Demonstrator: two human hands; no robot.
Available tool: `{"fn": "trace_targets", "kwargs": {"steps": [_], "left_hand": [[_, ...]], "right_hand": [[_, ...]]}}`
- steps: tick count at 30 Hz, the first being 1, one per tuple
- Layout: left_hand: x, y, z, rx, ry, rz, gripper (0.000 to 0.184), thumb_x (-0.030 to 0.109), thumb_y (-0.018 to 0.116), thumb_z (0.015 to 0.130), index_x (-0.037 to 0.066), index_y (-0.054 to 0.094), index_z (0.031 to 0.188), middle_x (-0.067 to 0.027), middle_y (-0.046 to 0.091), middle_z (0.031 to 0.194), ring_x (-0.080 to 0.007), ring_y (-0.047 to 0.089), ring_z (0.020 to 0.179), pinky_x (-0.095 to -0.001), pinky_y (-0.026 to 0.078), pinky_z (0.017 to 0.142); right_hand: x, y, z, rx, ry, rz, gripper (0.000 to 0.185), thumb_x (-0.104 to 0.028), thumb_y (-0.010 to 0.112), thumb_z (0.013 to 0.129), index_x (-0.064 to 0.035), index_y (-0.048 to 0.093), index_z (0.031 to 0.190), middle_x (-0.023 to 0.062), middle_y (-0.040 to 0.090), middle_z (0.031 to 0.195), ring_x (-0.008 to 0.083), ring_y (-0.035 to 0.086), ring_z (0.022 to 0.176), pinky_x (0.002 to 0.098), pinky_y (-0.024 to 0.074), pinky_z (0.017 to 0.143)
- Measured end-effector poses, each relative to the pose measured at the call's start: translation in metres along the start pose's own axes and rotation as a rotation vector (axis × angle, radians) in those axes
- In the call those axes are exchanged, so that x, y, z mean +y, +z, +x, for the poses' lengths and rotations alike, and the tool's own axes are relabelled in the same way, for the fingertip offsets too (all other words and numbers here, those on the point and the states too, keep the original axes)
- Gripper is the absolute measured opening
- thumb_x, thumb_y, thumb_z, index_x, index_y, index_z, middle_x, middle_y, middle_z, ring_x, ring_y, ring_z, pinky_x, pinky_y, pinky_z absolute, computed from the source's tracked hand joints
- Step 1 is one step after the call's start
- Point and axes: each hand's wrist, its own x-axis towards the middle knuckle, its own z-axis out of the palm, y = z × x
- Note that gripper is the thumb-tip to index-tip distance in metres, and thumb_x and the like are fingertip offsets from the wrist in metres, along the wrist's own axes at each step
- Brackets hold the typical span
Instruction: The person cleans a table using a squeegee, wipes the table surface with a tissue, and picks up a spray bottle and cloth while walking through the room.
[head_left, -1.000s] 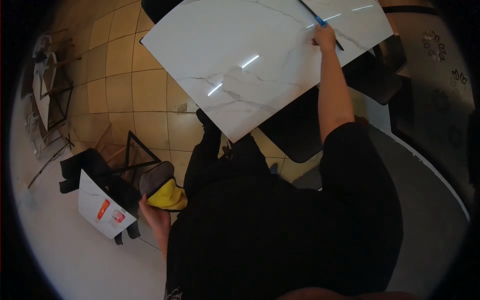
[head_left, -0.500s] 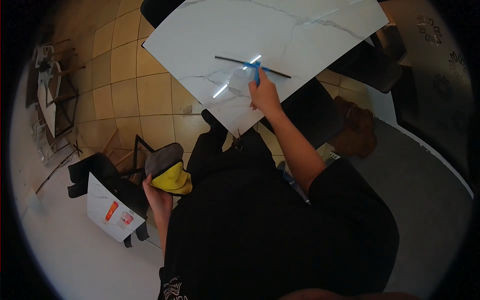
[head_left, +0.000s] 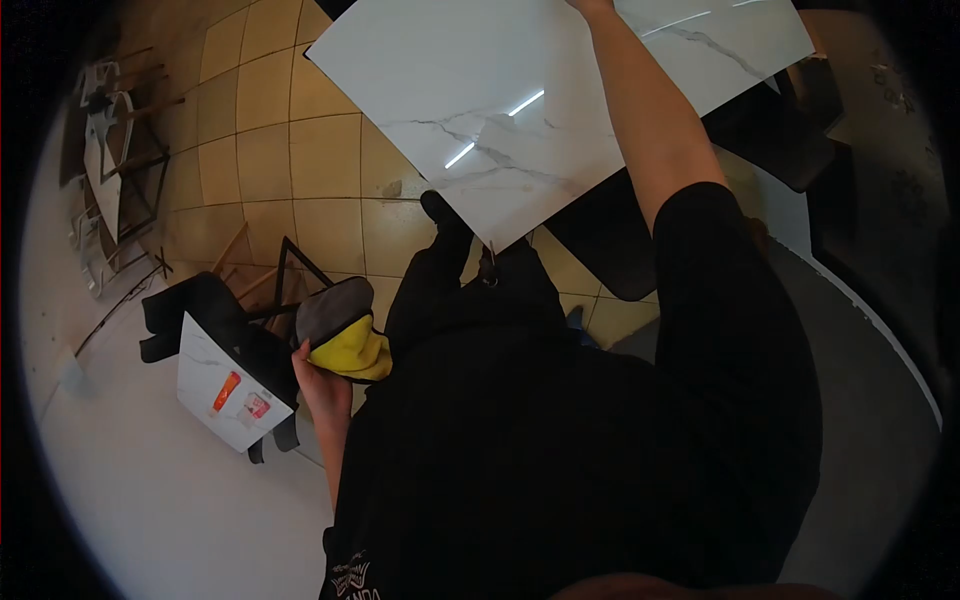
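One arm (head_left: 652, 105) outstretched above tabletop (head_left: 480, 90)

Likely a café or small restaurant: 3 marble-patterned tables, the large bench (head_left: 500, 80) included, black chairs (head_left: 205, 320) and tiled floor (head_left: 325, 160).

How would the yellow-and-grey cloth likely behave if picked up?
Probably floppy: the cloth creases and bulges above the left hand. Likely light, since one hand holds it near its edge. Its soft-looking folds suggest it wouldn't roll.

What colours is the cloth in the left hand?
Cloth: yellow and grey, seen in the head view.
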Motion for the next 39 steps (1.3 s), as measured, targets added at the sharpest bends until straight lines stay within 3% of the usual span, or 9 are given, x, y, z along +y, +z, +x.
{"fn": "trace_targets", "kwargs": {"steps": [8, 12, 14, 15, 19, 24, 28, 34, 39], "left_hand": [[-0.007, -0.011, -0.017, 0.079, -0.005, -0.028, 0.046, 0.031, 0.050, 0.096, 0.003, 0.051, 0.132, -0.0100, 0.059, 0.130, -0.0214, 0.056, 0.116, -0.0328, 0.039, 0.102], [-0.012, -0.010, -0.017, 0.092, -0.020, -0.065, 0.045, 0.031, 0.051, 0.096, 0.004, 0.053, 0.131, -0.0092, 0.061, 0.127, -0.0213, 0.057, 0.114, -0.0323, 0.039, 0.102], [-0.009, -0.014, -0.015, 0.093, -0.013, -0.073, 0.044, 0.030, 0.051, 0.096, 0.003, 0.053, 0.131, -0.0094, 0.061, 0.127, -0.0211, 0.057, 0.115, -0.0322, 0.040, 0.101], [-0.008, -0.015, -0.014, 0.088, -0.009, -0.078, 0.043, 0.029, 0.051, 0.095, 0.003, 0.053, 0.130, -0.0096, 0.061, 0.127, -0.0210, 0.057, 0.115, -0.0321, 0.040, 0.101], [-0.010, -0.018, -0.005, 0.074, 0.007, -0.106, 0.042, 0.027, 0.052, 0.095, 0.003, 0.054, 0.128, -0.0101, 0.061, 0.127, -0.0207, 0.057, 0.116, -0.0318, 0.041, 0.100], [-0.009, -0.022, -0.002, 0.068, 0.000, -0.118, 0.041, 0.027, 0.052, 0.095, 0.003, 0.054, 0.128, -0.0100, 0.061, 0.127, -0.0208, 0.057, 0.116, -0.0314, 0.042, 0.100], [-0.004, -0.009, 0.007, 0.004, -0.038, -0.137, 0.042, 0.028, 0.052, 0.095, 0.003, 0.054, 0.129, -0.0102, 0.061, 0.127, -0.0210, 0.058, 0.116, -0.0315, 0.043, 0.099], [0.003, 0.006, -0.002, -0.028, -0.004, -0.123, 0.045, 0.029, 0.052, 0.095, 0.003, 0.053, 0.132, -0.0103, 0.062, 0.129, -0.0224, 0.058, 0.116, -0.0319, 0.041, 0.101], [0.007, 0.012, -0.026, 0.082, 0.040, -0.105, 0.046, 0.029, 0.052, 0.094, 0.002, 0.052, 0.132, -0.0120, 0.061, 0.128, -0.0230, 0.058, 0.116, -0.0323, 0.042, 0.100]], "right_hand": [[-0.037, 0.077, 0.020, -0.110, -0.217, 0.270, 0.050, -0.020, 0.045, 0.094, -0.0080, 0.049, 0.143, 0.0286, 0.064, 0.119, 0.0456, 0.060, 0.110, 0.0454, 0.0482, 0.097], [-0.058, 0.123, -0.052, -0.319, -0.094, -0.143, 0.057, -0.021, 0.044, 0.096, -0.0134, 0.036, 0.152, 0.0271, 0.056, 0.135, 0.0378, 0.053, 0.126, 0.0413, 0.0407, 0.108], [-0.030, 0.145, -0.100, -0.073, -0.346, -0.238, 0.045, -0.031, 0.049, 0.096, -0.0173, 0.054, 0.139, 0.0137, 0.071, 0.089, 0.0323, 0.065, 0.073, 0.0430, 0.0527, 0.072], [-0.027, 0.143, -0.117, -0.105, -0.374, -0.337, 0.046, -0.028, 0.051, 0.098, -0.0226, 0.051, 0.144, 0.0140, 0.072, 0.090, 0.0310, 0.065, 0.074, 0.0389, 0.0516, 0.071], [0.000, 0.092, -0.182, -0.340, -0.315, -0.381, 0.047, -0.025, 0.051, 0.097, -0.0222, 0.050, 0.144, 0.0162, 0.068, 0.088, 0.0332, 0.062, 0.073, 0.0416, 0.0497, 0.068], [0.022, 0.027, -0.237, -0.445, -0.256, -0.370, 0.048, -0.016, 0.054, 0.096, -0.0161, 0.049, 0.144, 0.0139, 0.065, 0.078, 0.0284, 0.059, 0.065, 0.0372, 0.0472, 0.063], [-0.007, 0.014, -0.216, -0.331, -0.257, -0.184, 0.042, -0.015, 0.053, 0.096, -0.0118, 0.052, 0.139, 0.0127, 0.064, 0.079, 0.0271, 0.058, 0.065, 0.0354, 0.0470, 0.064], [-0.102, 0.074, -0.144, -0.296, -0.499, -0.100, 0.045, -0.016, 0.053, 0.094, -0.0091, 0.051, 0.138, 0.0150, 0.066, 0.101, 0.0307, 0.062, 0.084, 0.0379, 0.0497, 0.075], [-0.155, 0.164, -0.085, -0.454, -0.591, 0.088, 0.035, -0.018, 0.059, 0.094, -0.0085, 0.060, 0.128, 0.0106, 0.068, 0.101, 0.0238, 0.061, 0.078, 0.0337, 0.0496, 0.075]]}}
